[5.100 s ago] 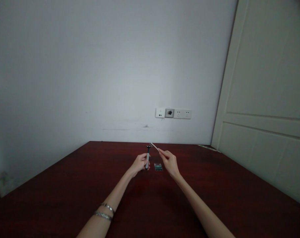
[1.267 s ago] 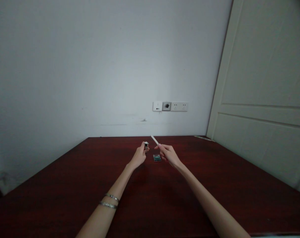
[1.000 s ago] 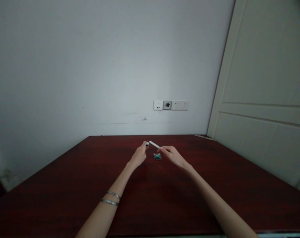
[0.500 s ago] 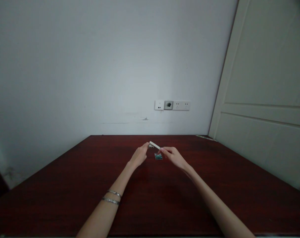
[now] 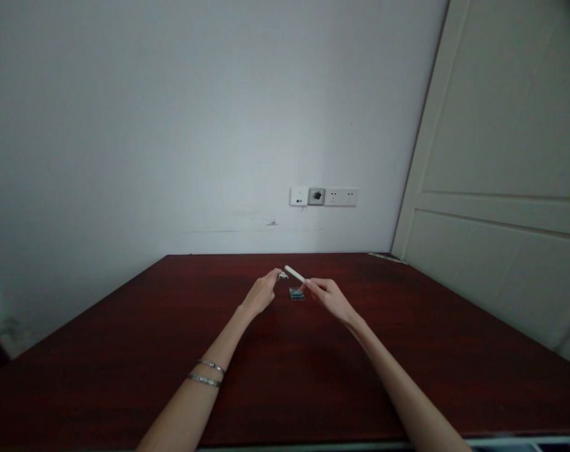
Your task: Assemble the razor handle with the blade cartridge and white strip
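My left hand (image 5: 262,291) is closed, its fingertips pinching a small silvery-white piece (image 5: 284,275) too small to name. My right hand (image 5: 329,296) grips a white pen-like stick (image 5: 295,274), which slants up and to the left toward the piece. A narrow gap shows between the stick's tip and the piece. Below them a small clear case with teal contents (image 5: 296,294) rests on the dark red table, by my right fingertips; whether they touch it I cannot tell.
The glossy dark red table (image 5: 172,351) runs back to a pale wall with a row of sockets (image 5: 340,197). A white panelled door (image 5: 501,188) stands along the right side. A thin flat strip (image 5: 387,258) lies at the far right corner.
The small piece in my left hand has come slightly away from the white stick's tip. Both hands keep their grip. The whole view has shifted a little.
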{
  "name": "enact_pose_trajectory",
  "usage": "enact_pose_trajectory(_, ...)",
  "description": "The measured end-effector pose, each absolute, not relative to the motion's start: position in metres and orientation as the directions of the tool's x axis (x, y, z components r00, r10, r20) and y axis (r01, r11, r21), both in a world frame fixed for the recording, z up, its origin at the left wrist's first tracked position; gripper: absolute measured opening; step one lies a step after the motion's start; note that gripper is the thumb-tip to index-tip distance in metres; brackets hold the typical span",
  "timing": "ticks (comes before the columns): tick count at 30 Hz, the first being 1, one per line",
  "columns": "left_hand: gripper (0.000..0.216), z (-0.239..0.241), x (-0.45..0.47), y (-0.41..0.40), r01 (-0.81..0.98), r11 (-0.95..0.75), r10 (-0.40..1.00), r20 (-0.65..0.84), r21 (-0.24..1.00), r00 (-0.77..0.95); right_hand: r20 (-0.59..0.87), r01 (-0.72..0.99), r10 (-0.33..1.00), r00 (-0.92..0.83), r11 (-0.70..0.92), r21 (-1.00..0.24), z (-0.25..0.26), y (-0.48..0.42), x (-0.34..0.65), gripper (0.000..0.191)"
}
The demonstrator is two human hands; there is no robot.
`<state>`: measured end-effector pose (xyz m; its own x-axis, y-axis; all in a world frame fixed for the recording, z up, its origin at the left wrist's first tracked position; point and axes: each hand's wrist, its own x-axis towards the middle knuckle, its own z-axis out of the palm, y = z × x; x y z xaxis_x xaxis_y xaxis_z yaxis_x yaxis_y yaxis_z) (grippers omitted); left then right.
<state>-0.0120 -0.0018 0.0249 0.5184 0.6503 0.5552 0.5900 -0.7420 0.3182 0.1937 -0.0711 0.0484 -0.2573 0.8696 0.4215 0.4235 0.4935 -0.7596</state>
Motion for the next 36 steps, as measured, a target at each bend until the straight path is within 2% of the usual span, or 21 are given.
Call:
enact_pose_trajectory(4,0.056,0.0225,-0.0112,-0.0009,0.599,-0.738,0.655,0.544,0.312,0.524,0.371,0.468,0.860,-0.350,0.504,-0.726,0.0470,-0.0715,0.1933,0.044)
enact_pose_trajectory(8,0.059,0.0213,-0.0108,-0.0004,0.606,-0.732,0.657,0.554,0.310,0.511,0.481,0.457,0.851,-0.210,0.520,-0.721,0.0465,-0.0705,0.1939,0.048)
enact_pose_trajectory(12,0.057,0.0215,-0.0110,-0.0004,0.596,-0.738,0.655,0.548,0.316,0.521,0.419,0.466,0.855,-0.306,0.518,-0.717,0.0474,-0.0715,0.1938,0.047)
enact_pose_trajectory(16,0.058,0.0223,-0.0106,-0.0002,0.583,-0.743,0.650,0.564,0.329,0.510,0.501,0.467,0.843,-0.195,0.530,-0.708,0.0489,-0.0722,0.1946,0.048)
enact_pose_trajectory(20,0.058,0.0232,-0.0095,0.0006,0.604,-0.733,0.657,0.556,0.312,0.510,0.436,0.506,0.842,-0.318,0.540,-0.673,0.0497,-0.0720,0.1976,0.044)
enact_pose_trajectory(25,0.058,0.0235,-0.0091,0.0011,0.595,-0.735,0.656,0.564,0.325,0.502,0.444,0.502,0.866,-0.228,0.495,-0.709,0.0500,-0.0709,0.1975,0.047)
enact_pose_trajectory(28,0.054,0.0233,-0.0094,0.0009,0.607,-0.721,0.672,0.550,0.334,0.496,0.353,0.480,0.882,-0.313,0.467,-0.742,0.0498,-0.0698,0.1967,0.046)
enact_pose_trajectory(32,0.056,0.0229,-0.0094,0.0016,0.601,-0.733,0.656,0.565,0.318,0.501,0.400,0.441,0.889,-0.224,0.458,-0.772,0.0501,-0.0689,0.1975,0.046)
enact_pose_trajectory(36,0.054,0.0225,-0.0091,0.0027,0.613,-0.726,0.662,0.557,0.312,0.501,0.313,0.409,0.892,-0.327,0.432,-0.804,0.0499,-0.0694,0.1984,0.045)
